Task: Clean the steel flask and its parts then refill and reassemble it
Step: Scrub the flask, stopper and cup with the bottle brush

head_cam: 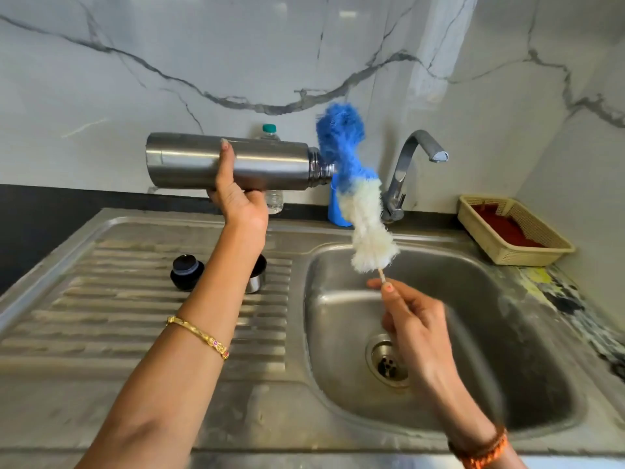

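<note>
**Steel flask held sideways above the sink, brush at its mouth**

The steel flask (230,161) lies horizontal in the air over the draining board (101,299), its base to the left and its open, threaded neck pointing right toward the tap (411,164). Its body is brushed metal, plain, with a long highlight along the side and a narrower, stepped neck. The left hand (238,198) grips it from below, thumb up across the barrel and fingers curled round the far side.

The right hand (411,319) pinches the thin handle of a bottle brush (355,194) between its fingertips, over the sink basin (500,333). The brush stands tilted, its fluffy head blue at the top and white lower down; the blue part is just beside the flask's mouth, and whether it touches cannot be told.

On the draining board stand a dark stopper (186,272) and a steel cup (255,279), the latter partly hidden by the left forearm. A plastic water bottle (272,164) stands behind the flask.
</note>
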